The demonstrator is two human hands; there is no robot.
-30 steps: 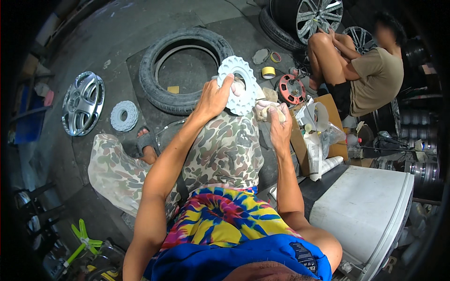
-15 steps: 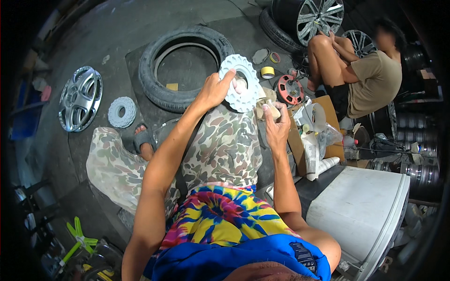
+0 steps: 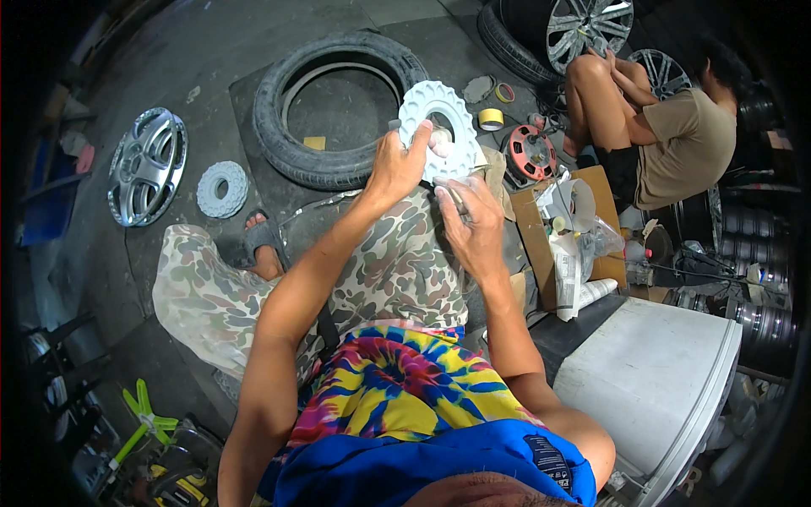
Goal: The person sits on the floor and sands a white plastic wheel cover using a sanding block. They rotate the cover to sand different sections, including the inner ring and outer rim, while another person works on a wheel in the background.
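My left hand point(image 3: 395, 167) grips a pale grey ring-shaped disc point(image 3: 464, 111) with a scalloped edge and raised pattern. Its thumb lies over the near face, and other fingertips show through the centre hole. At the disc's lower edge is my right hand point(image 3: 478, 226), fingers bent around a small folded tan sheet point(image 3: 457, 200) that looks like sandpaper and is mostly hidden. The right fingertips meet or nearly meet the rim. Both hands are above my camouflage-clad legs point(image 3: 397, 262). On the floor to the left lies a similar scalloped disc point(image 3: 211, 198).
A tire point(image 3: 270, 127) lies ahead, with a silver wheel point(image 3: 156, 169) to the left. Rightward are yellow tape point(image 3: 490, 119), a red reel point(image 3: 547, 154), a cardboard box point(image 3: 610, 188) of scraps and a white cabinet-like object point(image 3: 650, 363). A co-worker point(image 3: 688, 148) sits far right, handling a wheel rim point(image 3: 564, 34).
My right hand has moved left, from apart on the right to the disc's lower edge. The disc has risen slightly in view. The co-worker's head has turned away.
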